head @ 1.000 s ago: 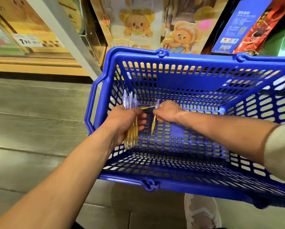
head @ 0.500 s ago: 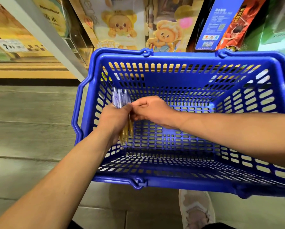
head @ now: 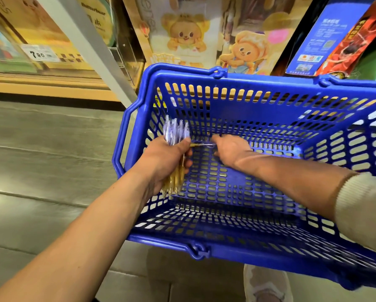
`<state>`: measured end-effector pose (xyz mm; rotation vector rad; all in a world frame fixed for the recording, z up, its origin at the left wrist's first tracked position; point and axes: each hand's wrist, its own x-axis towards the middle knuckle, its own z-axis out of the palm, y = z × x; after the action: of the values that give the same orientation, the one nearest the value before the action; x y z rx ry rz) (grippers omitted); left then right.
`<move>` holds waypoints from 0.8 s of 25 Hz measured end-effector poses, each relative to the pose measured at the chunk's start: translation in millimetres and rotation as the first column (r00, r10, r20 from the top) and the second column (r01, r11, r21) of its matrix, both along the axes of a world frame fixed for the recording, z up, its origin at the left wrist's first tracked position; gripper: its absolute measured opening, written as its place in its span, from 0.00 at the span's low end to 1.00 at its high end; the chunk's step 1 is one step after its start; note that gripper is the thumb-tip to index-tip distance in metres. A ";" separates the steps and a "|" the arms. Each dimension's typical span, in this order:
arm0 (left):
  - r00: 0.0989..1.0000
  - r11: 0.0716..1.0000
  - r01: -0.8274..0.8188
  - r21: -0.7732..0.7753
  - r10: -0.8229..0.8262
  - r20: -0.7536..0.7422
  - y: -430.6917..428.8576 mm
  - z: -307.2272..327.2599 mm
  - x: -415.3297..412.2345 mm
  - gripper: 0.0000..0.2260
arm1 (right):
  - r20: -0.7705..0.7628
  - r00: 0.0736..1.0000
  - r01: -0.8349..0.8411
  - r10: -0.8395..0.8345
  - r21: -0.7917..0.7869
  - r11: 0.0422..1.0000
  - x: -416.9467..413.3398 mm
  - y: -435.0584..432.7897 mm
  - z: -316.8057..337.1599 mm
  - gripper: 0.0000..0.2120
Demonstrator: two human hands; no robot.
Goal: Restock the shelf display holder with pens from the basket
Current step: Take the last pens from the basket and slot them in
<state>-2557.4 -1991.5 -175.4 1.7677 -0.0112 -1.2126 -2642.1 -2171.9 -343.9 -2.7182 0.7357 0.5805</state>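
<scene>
A blue plastic basket [head: 259, 85] hangs in front of me, tilted, with its slotted floor showing. My left hand [head: 163, 159] is inside its left end and grips a bundle of several pens [head: 175, 130], clear caps up and gold barrels pointing down. One more pen [head: 201, 145] lies crosswise just right of my left thumb. My right hand [head: 231, 150], blurred, reaches in from the right, and its fingertips close on that pen's clear end.
Behind the basket stand shelf goods: cartoon bear boxes [head: 183, 38], a blue box [head: 315, 38] and a red one. A clear plastic holder [head: 126, 55] sits by a grey upright post [head: 91, 44]. A 7.80 price tag [head: 38, 54] marks the left shelf. Grey floor lies at left, my shoe [head: 267, 286] below.
My right hand added a pen to the bundle in my left hand, then drew back to the right and reached for the crosswise pen. The basket shifted in view.
</scene>
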 end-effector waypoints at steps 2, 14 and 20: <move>1.000 1.000 0.001 0.015 -0.001 -0.010 2.3 -0.6 3.4 0.09 | 0.040 0.998 -0.047 0.050 -0.074 0.996 5.3 -0.4 -1.6 0.15; 0.984 0.993 -0.037 -0.108 0.018 -0.175 -4.7 4.2 9.7 0.10 | 0.309 0.827 0.159 -0.469 0.672 0.723 -20.2 -2.8 60.0 0.04; 0.934 0.972 -0.197 -0.129 0.146 -0.325 7.2 70.9 -24.1 0.04 | 0.278 0.496 0.174 -0.823 0.897 0.407 -45.1 26.7 185.3 0.04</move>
<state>-2581.5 -1984.3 -104.5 1.3914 0.2232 -1.3125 -2687.2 -2145.2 -158.6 -1.4366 0.8245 -0.3103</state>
